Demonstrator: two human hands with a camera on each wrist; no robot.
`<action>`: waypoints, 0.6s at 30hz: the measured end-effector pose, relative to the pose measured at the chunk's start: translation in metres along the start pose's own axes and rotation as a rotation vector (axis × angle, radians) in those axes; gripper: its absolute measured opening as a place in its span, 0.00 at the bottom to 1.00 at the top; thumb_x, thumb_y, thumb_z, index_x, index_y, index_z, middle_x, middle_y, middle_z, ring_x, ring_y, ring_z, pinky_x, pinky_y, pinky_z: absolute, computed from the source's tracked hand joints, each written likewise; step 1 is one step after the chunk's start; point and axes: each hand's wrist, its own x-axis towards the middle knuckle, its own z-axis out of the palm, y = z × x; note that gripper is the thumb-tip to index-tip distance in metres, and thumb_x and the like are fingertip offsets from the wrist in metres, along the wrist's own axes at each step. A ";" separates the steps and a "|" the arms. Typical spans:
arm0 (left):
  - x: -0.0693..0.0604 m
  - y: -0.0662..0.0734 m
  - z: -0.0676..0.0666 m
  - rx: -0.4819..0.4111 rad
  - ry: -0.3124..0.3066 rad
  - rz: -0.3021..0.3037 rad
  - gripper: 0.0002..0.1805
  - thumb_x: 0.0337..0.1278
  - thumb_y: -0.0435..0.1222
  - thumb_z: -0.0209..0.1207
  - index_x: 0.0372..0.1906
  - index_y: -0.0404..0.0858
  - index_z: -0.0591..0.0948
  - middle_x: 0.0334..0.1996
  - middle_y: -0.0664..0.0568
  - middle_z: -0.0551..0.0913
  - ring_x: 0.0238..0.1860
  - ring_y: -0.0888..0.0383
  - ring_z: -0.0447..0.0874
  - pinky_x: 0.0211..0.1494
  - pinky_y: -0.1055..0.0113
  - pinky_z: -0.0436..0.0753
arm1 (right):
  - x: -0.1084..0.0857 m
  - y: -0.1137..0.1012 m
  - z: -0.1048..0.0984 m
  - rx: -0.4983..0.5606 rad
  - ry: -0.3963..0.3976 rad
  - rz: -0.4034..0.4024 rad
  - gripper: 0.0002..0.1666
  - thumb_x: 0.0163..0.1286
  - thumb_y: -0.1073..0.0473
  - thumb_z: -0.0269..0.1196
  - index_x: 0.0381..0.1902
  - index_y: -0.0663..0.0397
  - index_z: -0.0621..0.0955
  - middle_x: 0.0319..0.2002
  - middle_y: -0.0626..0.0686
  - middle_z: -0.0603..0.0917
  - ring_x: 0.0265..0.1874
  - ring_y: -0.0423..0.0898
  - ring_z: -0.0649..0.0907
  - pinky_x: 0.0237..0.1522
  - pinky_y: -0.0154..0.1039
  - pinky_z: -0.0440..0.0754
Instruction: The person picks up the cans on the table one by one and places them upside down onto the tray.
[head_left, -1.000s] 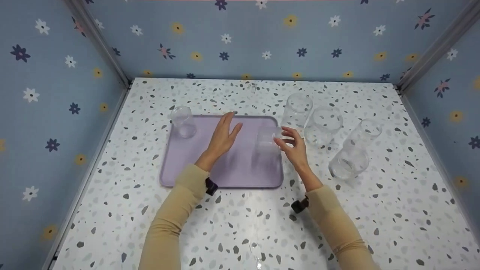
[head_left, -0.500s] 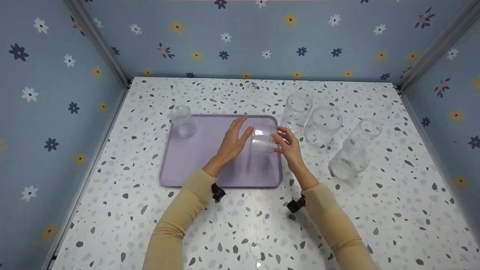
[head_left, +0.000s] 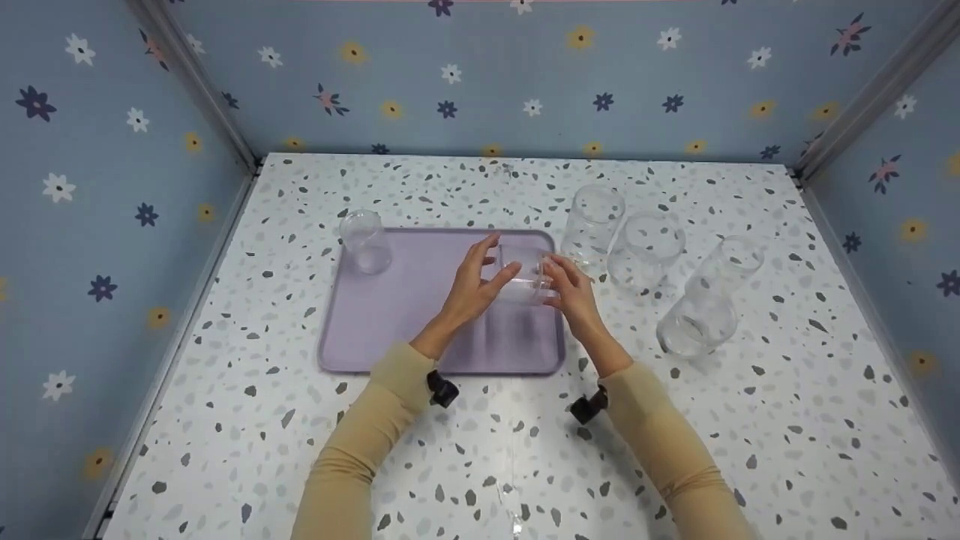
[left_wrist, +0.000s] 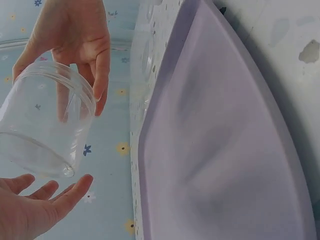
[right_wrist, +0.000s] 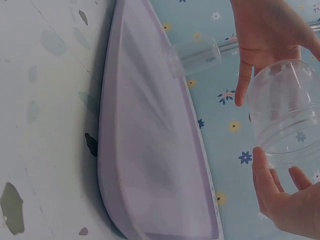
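Note:
A clear jar [head_left: 520, 262] lies on its side in the air over the right part of a lilac tray [head_left: 405, 315], its ridged mouth toward the right. My right hand [head_left: 574, 296] holds the mouth end with thumb and fingers, as the right wrist view shows on the jar [right_wrist: 287, 110]. At the base end is my left hand [head_left: 469, 292], fingers extended and spread, thumb in front of the jar. In the left wrist view the left fingers [left_wrist: 65, 197] lie close beside the base; whether they touch it, I cannot tell.
Another clear container [head_left: 366, 244] stands at the tray's far left corner. Right of the tray are more see-through containers, among them a tall one [head_left: 592, 225], a wide one [head_left: 646, 251] and one farther right [head_left: 697, 326]. A flowered wall [head_left: 487, 75] closes the back.
My left hand has moved right to the jar's base end, its thumb now overlapping the jar. The right hand has carried the jar slightly left over the tray.

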 end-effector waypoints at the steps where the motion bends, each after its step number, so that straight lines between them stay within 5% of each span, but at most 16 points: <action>1: -0.001 0.000 0.000 -0.010 -0.002 -0.002 0.36 0.53 0.48 0.56 0.65 0.37 0.59 0.59 0.39 0.62 0.53 0.46 0.67 0.42 0.58 0.77 | 0.000 0.000 0.000 0.007 0.000 0.006 0.27 0.64 0.52 0.52 0.58 0.60 0.68 0.47 0.60 0.74 0.39 0.50 0.78 0.29 0.35 0.78; 6: -0.002 0.002 0.000 -0.035 -0.009 -0.005 0.39 0.48 0.44 0.60 0.64 0.36 0.59 0.58 0.40 0.63 0.51 0.46 0.68 0.39 0.60 0.78 | 0.002 0.002 0.002 0.056 -0.013 0.015 0.26 0.65 0.53 0.51 0.58 0.61 0.68 0.43 0.59 0.76 0.45 0.61 0.75 0.29 0.35 0.78; 18: -0.004 0.002 -0.001 -0.013 0.021 0.057 0.37 0.44 0.41 0.64 0.61 0.36 0.64 0.52 0.46 0.68 0.49 0.48 0.71 0.36 0.64 0.78 | 0.003 0.001 0.002 0.130 -0.135 0.033 0.25 0.70 0.53 0.44 0.59 0.63 0.67 0.49 0.64 0.74 0.48 0.64 0.72 0.34 0.39 0.78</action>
